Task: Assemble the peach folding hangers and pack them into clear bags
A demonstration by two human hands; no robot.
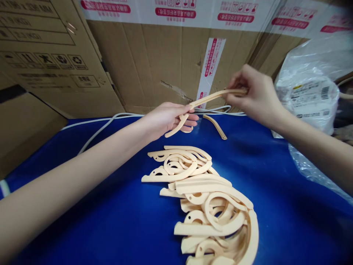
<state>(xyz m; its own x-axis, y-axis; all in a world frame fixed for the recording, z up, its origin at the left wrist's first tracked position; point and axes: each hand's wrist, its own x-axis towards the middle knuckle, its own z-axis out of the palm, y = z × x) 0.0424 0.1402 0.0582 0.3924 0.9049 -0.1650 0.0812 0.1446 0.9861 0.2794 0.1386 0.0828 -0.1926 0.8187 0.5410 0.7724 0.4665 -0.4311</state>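
Observation:
A beige plastic folding hanger [208,98] stretches between my two hands, above the back of the blue surface. My left hand [173,117] has its thumb pressed on the near end of the long hanger arm. A shorter curved piece [177,126] hangs across its fingers, and part of another curve shows behind them. My right hand [252,92] pinches the far end of the same arm. One loose hanger arm [215,127] lies on the surface behind the pile. Nearer to me, several folded beige hangers [187,178] lie overlapping in a heap, hooks curled among the arms.
Cardboard boxes [149,66] with printed tape stand along the back and left of the blue surface [110,213]. A white cable [106,127] runs along the back edge. At the right lies a clear plastic bag [306,92] with a white labelled package.

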